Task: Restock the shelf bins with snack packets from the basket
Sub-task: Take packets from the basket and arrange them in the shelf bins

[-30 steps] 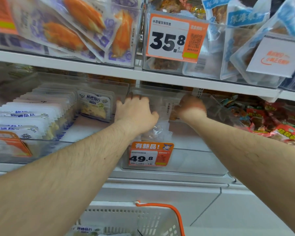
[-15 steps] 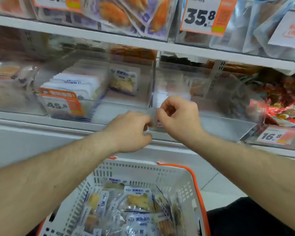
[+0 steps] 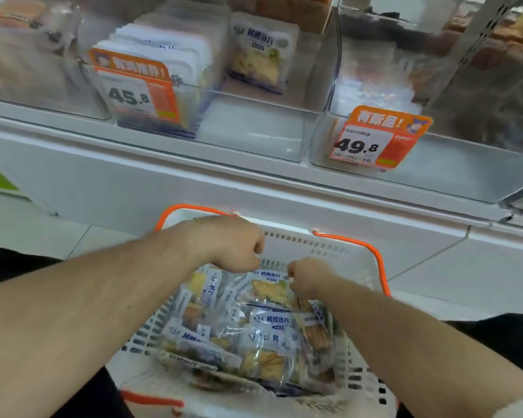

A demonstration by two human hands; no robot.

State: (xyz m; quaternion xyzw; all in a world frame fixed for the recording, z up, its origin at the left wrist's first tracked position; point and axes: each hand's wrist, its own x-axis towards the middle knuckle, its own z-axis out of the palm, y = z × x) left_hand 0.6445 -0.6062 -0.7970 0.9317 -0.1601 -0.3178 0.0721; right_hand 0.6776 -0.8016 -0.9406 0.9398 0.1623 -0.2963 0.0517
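A white basket (image 3: 329, 245) with orange handles sits low in front of me, filled with several clear snack packets with white and blue labels. My left hand (image 3: 236, 244) and my right hand (image 3: 307, 277) both pinch the top edge of one upright snack packet (image 3: 269, 286) at the far side of the pile. Above, a clear shelf bin (image 3: 254, 137) with a 45.8 tag holds a row of the same packets on its left and one packet at the back. The neighbouring clear bin (image 3: 435, 164) carries a 49.8 tag.
A white shelf ledge (image 3: 194, 176) runs between the bins and the basket. More clear bins with other snacks stand to the far left (image 3: 27, 70) and far right (image 3: 495, 70). Pale floor tiles show on both sides of the basket.
Both hands came down from the bin front to the basket and took hold of a packet. My view tilted down, so the basket fills the lower half.
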